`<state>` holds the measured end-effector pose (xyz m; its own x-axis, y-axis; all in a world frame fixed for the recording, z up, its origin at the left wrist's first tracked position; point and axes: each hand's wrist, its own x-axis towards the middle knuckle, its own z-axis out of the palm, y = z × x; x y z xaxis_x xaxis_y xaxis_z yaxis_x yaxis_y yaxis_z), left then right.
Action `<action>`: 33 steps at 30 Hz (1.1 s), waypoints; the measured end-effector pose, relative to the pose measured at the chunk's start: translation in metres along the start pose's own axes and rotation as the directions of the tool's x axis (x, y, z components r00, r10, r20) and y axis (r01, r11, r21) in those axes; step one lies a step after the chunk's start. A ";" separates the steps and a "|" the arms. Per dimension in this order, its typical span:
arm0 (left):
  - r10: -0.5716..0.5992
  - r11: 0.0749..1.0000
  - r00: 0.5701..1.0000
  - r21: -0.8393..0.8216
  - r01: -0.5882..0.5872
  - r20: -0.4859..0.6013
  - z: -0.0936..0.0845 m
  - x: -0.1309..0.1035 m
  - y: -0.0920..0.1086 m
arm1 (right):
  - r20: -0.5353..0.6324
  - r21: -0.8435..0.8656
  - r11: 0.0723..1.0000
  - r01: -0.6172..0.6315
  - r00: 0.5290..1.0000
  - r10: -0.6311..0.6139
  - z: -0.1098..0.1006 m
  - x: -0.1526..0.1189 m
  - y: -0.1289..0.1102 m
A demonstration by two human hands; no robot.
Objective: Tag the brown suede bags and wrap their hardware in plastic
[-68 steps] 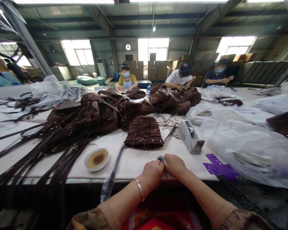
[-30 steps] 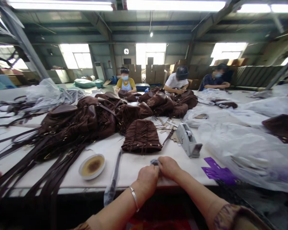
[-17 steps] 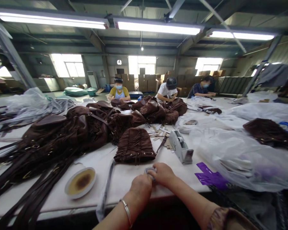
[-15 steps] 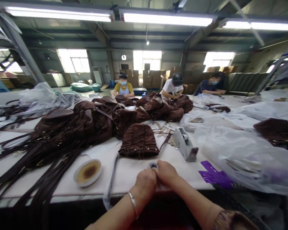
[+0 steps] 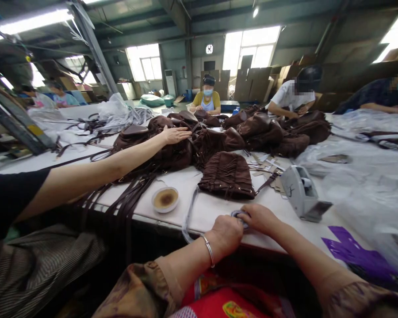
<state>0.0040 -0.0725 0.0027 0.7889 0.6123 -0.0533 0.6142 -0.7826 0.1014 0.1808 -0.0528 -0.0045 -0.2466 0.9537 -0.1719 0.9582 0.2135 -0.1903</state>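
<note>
My left hand, with a silver bangle at its wrist, is closed in a fist at the front edge of the white table. Pressed against it, my right hand pinches a small grey coil that looks like rolled strip; the fingers partly hide it. Whether the left fingers grip the coil too is hidden. Just beyond both hands lies a dark brown fringed suede bag, its drawstring opening toward me. A grey strip hangs over the table edge left of my left wrist.
A co-worker's arm reaches in from the left over a heap of brown bags. A dish of yellowish paste stands at left. To the right are a grey tape dispenser, purple tape and plastic bags. Several people work beyond.
My view has turned left and down. A co-worker's outstretched arm now reaches over the bags from the left. My hands stay together around the small coil.
</note>
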 end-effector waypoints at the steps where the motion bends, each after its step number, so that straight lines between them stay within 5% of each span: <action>1: -0.042 0.999 0.999 -0.015 0.042 -0.007 0.003 0.002 0.004 | -0.004 -0.015 0.995 -0.095 0.995 0.095 0.001 -0.001 -0.006; 5: -0.121 0.990 0.992 -0.064 0.123 0.031 0.003 0.005 0.011 | 0.009 -0.075 0.981 -0.179 0.984 0.181 0.001 -0.003 -0.022; 9: -0.094 0.994 0.988 -0.036 0.099 0.122 -0.013 -0.007 -0.004 | 0.075 -0.061 0.998 0.026 0.997 -0.022 -0.007 0.003 -0.016; 14: 0.021 0.999 0.989 -0.033 -0.017 0.144 -0.021 -0.019 -0.040 | 0.119 -0.005 0.941 0.339 0.934 -0.336 -0.015 0.013 -0.004; 16: 0.024 0.999 0.993 -0.038 -0.020 0.115 -0.014 -0.018 -0.043 | 0.097 -0.007 0.960 0.279 0.956 -0.277 -0.013 0.013 -0.007; 19: -0.041 0.998 0.999 -0.039 0.041 0.010 0.000 -0.015 -0.030 | 0.009 -0.032 0.999 0.028 1.000 -0.028 -0.005 0.009 -0.017; 22: -0.104 0.993 0.993 -0.054 0.101 -0.059 0.011 -0.014 -0.013 | -0.025 -0.024 0.980 -0.198 0.980 0.197 0.004 0.005 -0.027; 24: -0.107 0.993 0.993 -0.056 0.104 -0.058 0.011 -0.016 -0.008 | -0.010 -0.038 0.974 -0.222 0.975 0.221 0.007 0.004 -0.030; 28: -0.013 0.998 1.000 -0.062 0.012 -0.014 -0.002 -0.027 -0.020 | 0.020 -0.047 0.998 0.044 0.999 -0.043 0.001 0.009 -0.026; 33: -0.013 0.999 0.999 -0.039 0.015 0.049 -0.011 -0.041 -0.048 | 0.048 -0.033 0.912 0.409 0.912 -0.407 -0.007 0.019 -0.024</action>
<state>-0.0581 -0.0585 0.0108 0.7807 0.6163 -0.1032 0.6249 -0.7682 0.1394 0.1546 -0.0380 0.0037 -0.6220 0.7728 -0.1262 0.7779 0.5915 -0.2121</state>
